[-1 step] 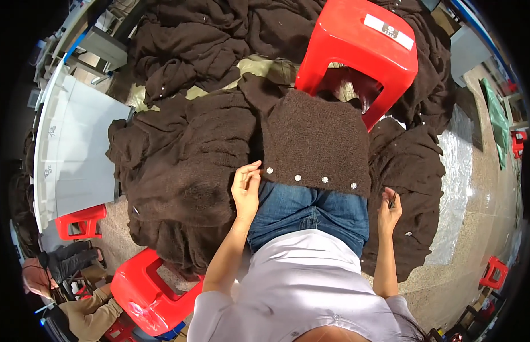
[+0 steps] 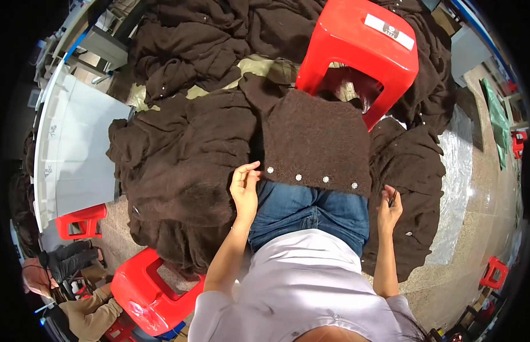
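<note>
A brown knit piece (image 2: 316, 142) w/ a row of pale studs along its near edge lies flat over the lap. No shift vs the other frame: same pose, so work sits mid-step. Left hand (image 2: 245, 191) rests at the piece's near-left corner, fingers loosely curled, touching the edge. Right hand (image 2: 388, 210), just off the near-right corner, pinches a thin dark tool (too small to tell what). Red stool (image 2: 362, 45) beyond; brown garment heap (image 2: 179, 165) left.
</note>
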`<state>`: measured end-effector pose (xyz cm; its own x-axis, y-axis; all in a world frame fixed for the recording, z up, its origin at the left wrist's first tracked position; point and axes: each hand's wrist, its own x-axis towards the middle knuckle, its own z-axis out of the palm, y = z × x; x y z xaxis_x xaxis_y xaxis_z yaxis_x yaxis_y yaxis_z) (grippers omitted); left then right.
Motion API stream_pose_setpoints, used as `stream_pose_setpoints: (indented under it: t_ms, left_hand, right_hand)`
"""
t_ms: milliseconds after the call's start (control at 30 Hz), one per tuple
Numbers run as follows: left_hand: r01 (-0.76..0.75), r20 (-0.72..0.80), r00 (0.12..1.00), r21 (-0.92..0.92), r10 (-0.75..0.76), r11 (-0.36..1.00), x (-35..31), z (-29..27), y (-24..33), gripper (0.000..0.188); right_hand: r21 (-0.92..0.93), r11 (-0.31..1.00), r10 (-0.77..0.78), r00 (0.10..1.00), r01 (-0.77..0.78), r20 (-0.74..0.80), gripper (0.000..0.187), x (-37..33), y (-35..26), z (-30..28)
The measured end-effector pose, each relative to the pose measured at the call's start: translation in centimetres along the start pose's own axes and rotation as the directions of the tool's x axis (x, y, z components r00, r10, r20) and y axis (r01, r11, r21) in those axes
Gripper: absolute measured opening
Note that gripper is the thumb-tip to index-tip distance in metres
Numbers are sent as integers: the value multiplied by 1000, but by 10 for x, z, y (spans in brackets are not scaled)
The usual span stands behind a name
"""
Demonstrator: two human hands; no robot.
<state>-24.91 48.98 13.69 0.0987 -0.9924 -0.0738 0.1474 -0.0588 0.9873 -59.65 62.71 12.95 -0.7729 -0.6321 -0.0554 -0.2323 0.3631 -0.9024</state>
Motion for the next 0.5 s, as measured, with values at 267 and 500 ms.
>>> stream_pose_setpoints:
  t_ms: [267,500]
  left_hand:
    - [115,-8,993,-24,-115,993,-10,9,10,23]
    - [31,80,996,89,-39,995,-7,17,10,38]
  right_hand:
    - [52,915,-401,887,401,227,16,-31,-66,35]
    - [120,871,-486,798,477,356,20,-53,-95,56]
